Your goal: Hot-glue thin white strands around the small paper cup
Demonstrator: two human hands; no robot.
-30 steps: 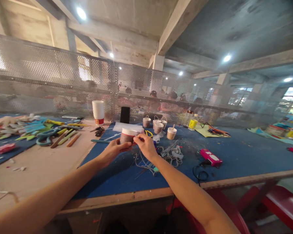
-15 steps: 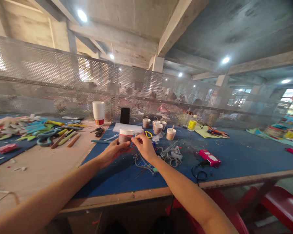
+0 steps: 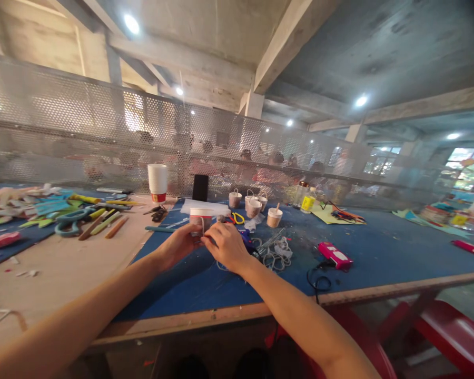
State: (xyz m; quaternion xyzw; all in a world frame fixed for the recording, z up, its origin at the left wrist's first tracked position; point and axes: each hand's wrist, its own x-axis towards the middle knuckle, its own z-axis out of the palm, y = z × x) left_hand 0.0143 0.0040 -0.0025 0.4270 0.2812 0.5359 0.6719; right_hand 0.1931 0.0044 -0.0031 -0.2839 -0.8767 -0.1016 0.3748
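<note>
Fingers [image 3: 190, 241] of the left hand [image 3: 177, 246] clasp the paper cup [image 3: 200, 216]; the right hand [image 3: 226, 246] pinches its near side, just above the blue bench [image 3: 371, 263], near small pots [image 3: 255, 206].

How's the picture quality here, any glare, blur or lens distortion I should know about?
Head view: the ceiling lamps blow out to white glare; the wide lens bows the mesh screen and the table edge; people behind the mesh are hazy; the left hand, the right hand and the cup at their fingertips are fairly sharp and evenly lit.
</note>
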